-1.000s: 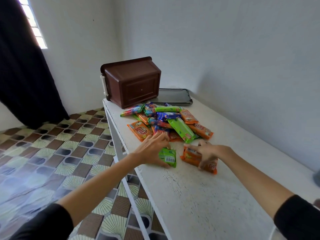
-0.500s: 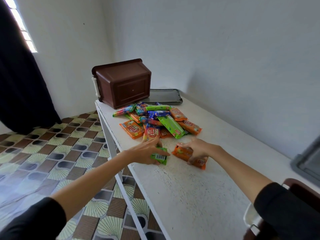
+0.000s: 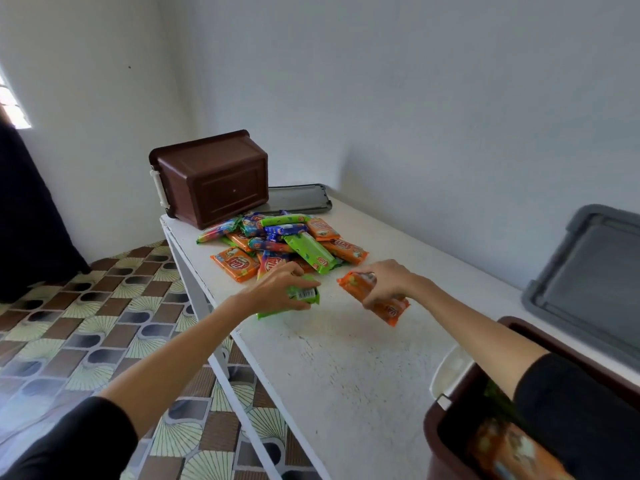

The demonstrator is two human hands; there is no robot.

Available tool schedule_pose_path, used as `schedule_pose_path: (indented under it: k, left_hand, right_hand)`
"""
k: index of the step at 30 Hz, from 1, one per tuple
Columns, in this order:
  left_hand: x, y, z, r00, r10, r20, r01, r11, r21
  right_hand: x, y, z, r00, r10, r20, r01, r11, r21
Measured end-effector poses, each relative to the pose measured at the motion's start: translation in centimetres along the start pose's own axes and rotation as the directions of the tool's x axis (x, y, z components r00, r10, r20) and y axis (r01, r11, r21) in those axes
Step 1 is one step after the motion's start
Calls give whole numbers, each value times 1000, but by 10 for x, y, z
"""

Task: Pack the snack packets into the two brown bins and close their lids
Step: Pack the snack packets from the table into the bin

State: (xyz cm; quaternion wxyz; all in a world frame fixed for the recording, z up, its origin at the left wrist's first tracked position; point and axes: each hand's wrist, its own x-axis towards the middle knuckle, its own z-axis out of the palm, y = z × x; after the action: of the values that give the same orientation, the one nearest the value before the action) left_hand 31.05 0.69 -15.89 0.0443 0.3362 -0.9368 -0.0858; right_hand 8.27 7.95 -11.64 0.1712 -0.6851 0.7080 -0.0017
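A pile of snack packets, orange, green and blue, lies on the white table. My left hand grips a green packet just in front of the pile. An orange packet is lifted slightly off the table in my right hand. One brown bin lies on its side at the far end, behind the pile. The second brown bin stands open at the near right with orange packets inside, partly hidden by my right sleeve.
A grey lid lies flat behind the far bin. Another grey lid leans against the wall at the right. The table's left edge drops to a patterned tile floor. A dark curtain hangs at far left.
Both hands have closed on their packets and drawn them back from the pile, the orange one rising off the table. The view has swung right, showing the near bin and second lid.
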Motion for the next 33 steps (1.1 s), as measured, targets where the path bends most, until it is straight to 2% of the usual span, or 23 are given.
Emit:
schedule_pose_path:
  k: [4,8,13,19,23,26,28,33]
  left_hand:
    - [26,53,-37,987,152,-53,-152,988,1]
    - [54,112,-73,938,331,-105,-329,944,36]
    - [76,186,-100,828,543,-142,-551,834,-25]
    - [66,270,-96,659,744,-116,-752,653,-84]
    - [34,311,-64,600,798,55,-774,596,-212]
    - [13,331,-33,524,827,204,-800,560,-215]
    - [5,338,-16,471,847,246,-832,519,-196]
    - [0,341,8,445,856,262,-864,487,-124]
  right_hand:
    - [-45,14,-31,974,49,-219,-51,999,-5]
    - [-106,44,-62,951,149,-271,-149,989,20]
    - [-196,80,-81,923,239,-300,-245,969,19]
    - [-296,94,-68,910,362,-202,-362,931,34]
    - [-344,92,-36,917,388,-88,-383,921,69]
    - [-364,88,-9,911,411,14,-411,910,47]
    - [-370,84,6,900,433,57,-434,901,15]
    - [-371,81,35,918,397,-9,-397,918,6]
